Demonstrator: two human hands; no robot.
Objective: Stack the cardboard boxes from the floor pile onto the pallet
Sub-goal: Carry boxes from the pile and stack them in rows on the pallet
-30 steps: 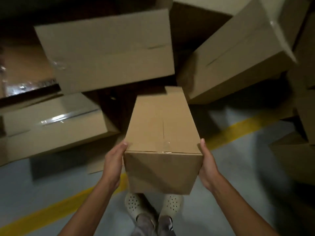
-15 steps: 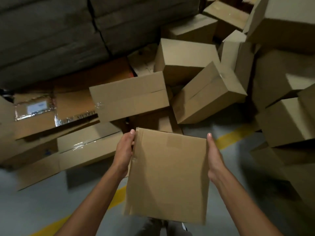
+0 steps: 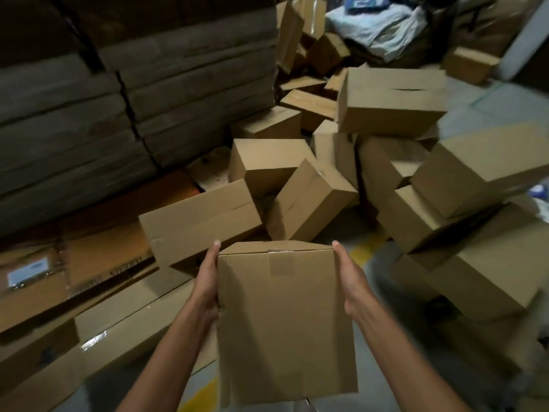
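I carry a brown cardboard box (image 3: 285, 319) between both hands, lifted off the floor in front of my chest. My left hand (image 3: 208, 281) presses flat on its left side with straight fingers. On the opposite side my right hand (image 3: 350, 281) presses the same way. A strip of clear tape runs over the box's top edge. Beyond it lies the floor pile of cardboard boxes (image 3: 309, 200), tumbled at all angles. No pallet is in view.
Flattened cartons (image 3: 113, 322) lie on the floor at the left. A dark wall of stacked board (image 3: 133, 99) stands behind them. More boxes (image 3: 481, 275) crowd the right side. A yellow floor line (image 3: 367, 246) crosses the grey floor. Pale plastic bags (image 3: 383, 28) lie far back.
The box has risen with my hands and tipped its end face toward me. My view has lifted from my feet to the wider pile.
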